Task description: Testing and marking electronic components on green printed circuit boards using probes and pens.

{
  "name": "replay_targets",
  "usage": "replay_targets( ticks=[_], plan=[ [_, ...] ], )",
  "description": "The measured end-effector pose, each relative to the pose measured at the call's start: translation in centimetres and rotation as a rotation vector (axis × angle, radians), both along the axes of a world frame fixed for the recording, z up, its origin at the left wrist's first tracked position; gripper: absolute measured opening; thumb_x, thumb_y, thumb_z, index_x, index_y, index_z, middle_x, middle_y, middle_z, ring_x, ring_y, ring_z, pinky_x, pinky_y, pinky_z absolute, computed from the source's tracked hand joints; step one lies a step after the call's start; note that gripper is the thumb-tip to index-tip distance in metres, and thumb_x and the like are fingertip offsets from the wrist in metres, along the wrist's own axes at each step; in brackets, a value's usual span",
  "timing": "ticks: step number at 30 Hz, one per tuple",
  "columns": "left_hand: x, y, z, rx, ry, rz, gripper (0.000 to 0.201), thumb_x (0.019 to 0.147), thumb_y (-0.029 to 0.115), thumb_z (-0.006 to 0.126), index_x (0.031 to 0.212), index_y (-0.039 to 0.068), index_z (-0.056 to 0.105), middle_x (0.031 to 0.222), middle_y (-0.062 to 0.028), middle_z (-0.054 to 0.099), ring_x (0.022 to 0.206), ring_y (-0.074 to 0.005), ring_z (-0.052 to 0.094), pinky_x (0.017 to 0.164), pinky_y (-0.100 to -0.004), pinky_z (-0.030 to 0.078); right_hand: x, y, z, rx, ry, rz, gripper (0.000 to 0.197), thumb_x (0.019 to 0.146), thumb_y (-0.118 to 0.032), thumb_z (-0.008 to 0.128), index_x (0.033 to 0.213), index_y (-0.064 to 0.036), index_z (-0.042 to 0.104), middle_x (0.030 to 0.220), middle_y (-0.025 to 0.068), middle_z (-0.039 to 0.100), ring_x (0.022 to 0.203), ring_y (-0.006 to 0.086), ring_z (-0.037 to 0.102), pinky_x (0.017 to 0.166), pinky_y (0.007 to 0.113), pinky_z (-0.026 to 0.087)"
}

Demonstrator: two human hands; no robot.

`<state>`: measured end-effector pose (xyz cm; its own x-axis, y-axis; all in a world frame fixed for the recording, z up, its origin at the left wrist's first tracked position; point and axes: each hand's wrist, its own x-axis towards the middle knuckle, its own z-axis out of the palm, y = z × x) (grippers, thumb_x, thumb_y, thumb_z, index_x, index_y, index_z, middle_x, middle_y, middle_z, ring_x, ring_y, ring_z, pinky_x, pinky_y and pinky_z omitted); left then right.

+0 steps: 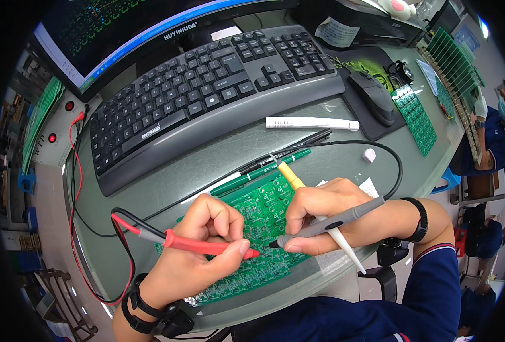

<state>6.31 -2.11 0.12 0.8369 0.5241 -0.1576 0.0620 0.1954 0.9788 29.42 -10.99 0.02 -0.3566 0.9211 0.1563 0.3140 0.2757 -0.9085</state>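
Observation:
My left hand (198, 245) is closed around a red test probe (207, 246), its tip over the green circuit board panel (258, 216) lying under both hands. A cable leads off the back end of that probe. My right hand (338, 216) grips a grey test probe (343, 218) with a black tip, pointing left at the board. Also tucked in the right hand is a slim yellow-and-white tool (289, 174) with a thin pointed end directed away from me. Both probe tips are close together, a short gap apart; whether they touch the board is unclear.
Beyond the board lie a green pen (229, 186), a black pen (315, 138) and a white tube (312, 123). Farther back are a keyboard (207, 85), a monitor (121, 28) and a mouse (372, 97). More boards (414, 117) lie right; another person's gloved hand (480, 105) is by a rack.

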Motion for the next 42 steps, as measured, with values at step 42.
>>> replay_targets(
  ticks=[42],
  plan=[
    [0.10, -0.32, 0.52, 0.102, 0.032, -0.007, 0.030, 0.082, -0.002, 0.062, 0.091, 0.009, 0.034, 0.090, -0.0060, 0.049, 0.077, -0.0061, 0.050, 0.064, -0.0212, 0.045, -0.03, 0.07, -0.28, -0.056, 0.073, -0.114, 0.021, 0.084, -0.015, 0.067, 0.082, -0.0049, 0.049, 0.060, 0.0015, 0.053, 0.051, 0.0101, 0.050, 0.046, 0.026, 0.038]
  ],
)
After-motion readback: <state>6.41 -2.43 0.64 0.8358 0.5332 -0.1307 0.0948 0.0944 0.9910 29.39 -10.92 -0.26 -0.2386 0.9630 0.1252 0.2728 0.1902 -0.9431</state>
